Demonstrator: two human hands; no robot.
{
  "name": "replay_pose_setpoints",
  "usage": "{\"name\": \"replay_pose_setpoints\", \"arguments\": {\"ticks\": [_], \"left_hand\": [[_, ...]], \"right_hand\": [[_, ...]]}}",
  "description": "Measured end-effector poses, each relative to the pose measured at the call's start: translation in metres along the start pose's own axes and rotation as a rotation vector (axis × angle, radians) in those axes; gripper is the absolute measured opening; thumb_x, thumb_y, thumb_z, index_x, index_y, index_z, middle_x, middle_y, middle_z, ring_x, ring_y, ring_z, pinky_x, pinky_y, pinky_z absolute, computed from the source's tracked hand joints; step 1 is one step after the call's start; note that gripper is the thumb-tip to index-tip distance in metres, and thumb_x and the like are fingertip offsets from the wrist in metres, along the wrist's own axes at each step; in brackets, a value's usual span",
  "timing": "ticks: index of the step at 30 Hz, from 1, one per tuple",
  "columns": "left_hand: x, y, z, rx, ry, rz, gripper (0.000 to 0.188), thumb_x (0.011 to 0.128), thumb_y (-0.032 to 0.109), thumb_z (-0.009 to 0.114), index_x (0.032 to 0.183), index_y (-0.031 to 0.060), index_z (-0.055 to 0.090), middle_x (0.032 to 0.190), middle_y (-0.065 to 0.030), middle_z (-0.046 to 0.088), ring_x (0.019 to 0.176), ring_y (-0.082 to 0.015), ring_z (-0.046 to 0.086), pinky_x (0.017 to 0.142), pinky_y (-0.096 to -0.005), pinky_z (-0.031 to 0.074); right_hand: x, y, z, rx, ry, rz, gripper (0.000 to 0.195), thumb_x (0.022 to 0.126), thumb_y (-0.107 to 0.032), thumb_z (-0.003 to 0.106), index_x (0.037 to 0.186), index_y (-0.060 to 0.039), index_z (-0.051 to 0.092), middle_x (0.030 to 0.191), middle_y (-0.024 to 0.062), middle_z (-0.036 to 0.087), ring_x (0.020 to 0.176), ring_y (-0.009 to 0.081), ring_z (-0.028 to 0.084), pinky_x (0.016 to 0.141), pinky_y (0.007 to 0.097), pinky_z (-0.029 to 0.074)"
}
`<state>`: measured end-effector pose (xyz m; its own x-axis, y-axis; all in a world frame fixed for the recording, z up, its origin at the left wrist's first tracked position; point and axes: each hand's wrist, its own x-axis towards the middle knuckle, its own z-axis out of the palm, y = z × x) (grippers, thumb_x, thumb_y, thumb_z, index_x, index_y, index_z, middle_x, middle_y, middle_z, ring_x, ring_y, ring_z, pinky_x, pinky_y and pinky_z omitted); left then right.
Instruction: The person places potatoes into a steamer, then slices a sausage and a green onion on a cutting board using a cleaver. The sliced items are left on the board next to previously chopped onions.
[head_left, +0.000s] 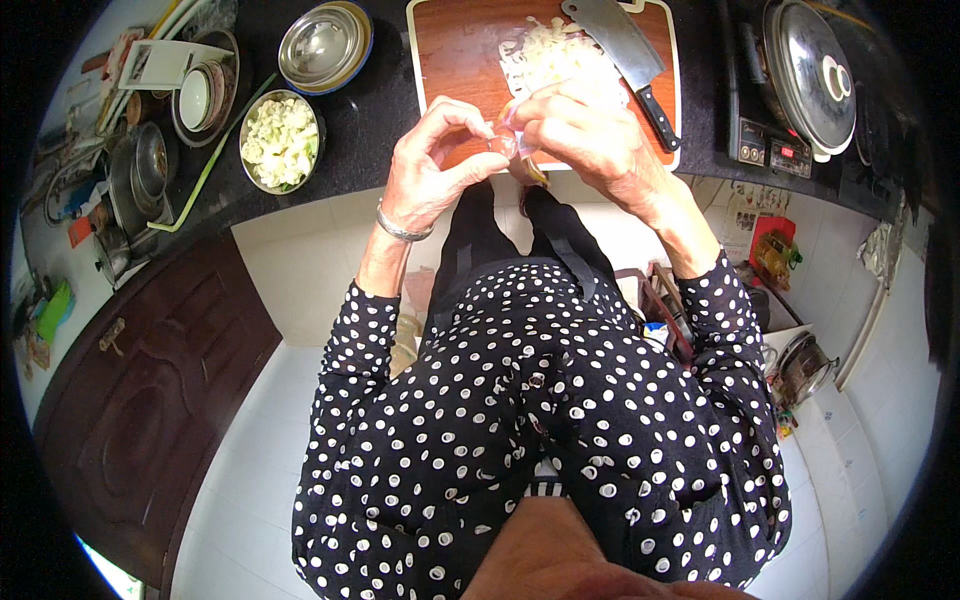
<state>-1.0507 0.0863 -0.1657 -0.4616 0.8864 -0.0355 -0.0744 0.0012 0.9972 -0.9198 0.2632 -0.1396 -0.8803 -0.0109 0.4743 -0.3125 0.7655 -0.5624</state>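
Observation:
My left hand (439, 154), with a silver bangle at the wrist, pinches one end of a small, partly clear plastic packet (507, 142) between thumb and forefinger. My right hand (585, 135) grips the packet's other side; strong glare hides some of its fingers. Both hands are raised near the front edge of a brown cutting board (459, 54) with a white rim. Beyond them, a heap of pale sliced pieces (551, 56) lies on the board. A cleaver (622, 45) rests along the heap's right side, its black handle towards me.
To the left stand a bowl of cauliflower florets (279, 141) and stacked metal bowls (321, 46). A long green stalk (199, 184) lies beside them. On the right, a lidded pan (806, 75) sits on an induction cooker (752, 141) with a lit display. Below is a dark door (150, 405).

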Motion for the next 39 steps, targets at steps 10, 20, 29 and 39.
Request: {"name": "replay_pose_setpoints", "arguments": {"ticks": [10, 20, 29, 39], "left_hand": [[0.005, 0.01, -0.001, 0.301, -0.119, -0.036, 0.02, 0.075, 0.01, 0.077, 0.08, 0.0021, 0.06, 0.075, -0.0007, 0.055, 0.071, -0.0117, 0.051, 0.067, -0.0262, 0.045], [0.007, 0.027, 0.008, 0.609, -0.025, 0.367, 0.021, 0.072, 0.011, 0.076, 0.077, 0.0026, 0.057, 0.072, -0.0059, 0.055, 0.068, -0.0224, 0.052, 0.063, -0.0316, 0.043], [0.001, 0.016, 0.013, 0.731, 0.109, 0.53, 0.022, 0.069, 0.01, 0.077, 0.078, 0.0048, 0.058, 0.075, -0.0061, 0.057, 0.07, -0.024, 0.054, 0.066, -0.0352, 0.045], [-0.006, 0.005, 0.006, 0.769, 0.26, 0.616, 0.025, 0.067, 0.007, 0.078, 0.081, 0.0049, 0.058, 0.078, -0.0058, 0.058, 0.073, -0.0249, 0.056, 0.069, -0.0364, 0.046]], "right_hand": [[-0.006, -0.003, 0.006, -0.076, -0.029, -0.047, 0.02, 0.071, -0.01, 0.068, 0.088, -0.0059, 0.058, 0.094, 0.0063, 0.06, 0.09, 0.0199, 0.06, 0.079, 0.0344, 0.049], [-0.012, -0.001, 0.015, 0.075, 0.142, 0.239, 0.017, 0.074, -0.005, 0.071, 0.087, -0.004, 0.06, 0.08, 0.0073, 0.062, 0.074, 0.023, 0.063, 0.066, 0.0319, 0.05], [-0.019, -0.006, 0.031, 0.508, 0.298, 0.652, 0.004, 0.08, -0.002, 0.066, 0.083, 0.0003, 0.064, 0.077, 0.0064, 0.065, 0.071, 0.0141, 0.064, 0.061, 0.0265, 0.049], [-0.007, -0.011, 0.035, 1.012, 0.375, 0.886, 0.006, 0.086, -0.002, 0.064, 0.089, 0.002, 0.06, 0.086, 0.0096, 0.067, 0.079, 0.0124, 0.065, 0.066, 0.0234, 0.054]]}}
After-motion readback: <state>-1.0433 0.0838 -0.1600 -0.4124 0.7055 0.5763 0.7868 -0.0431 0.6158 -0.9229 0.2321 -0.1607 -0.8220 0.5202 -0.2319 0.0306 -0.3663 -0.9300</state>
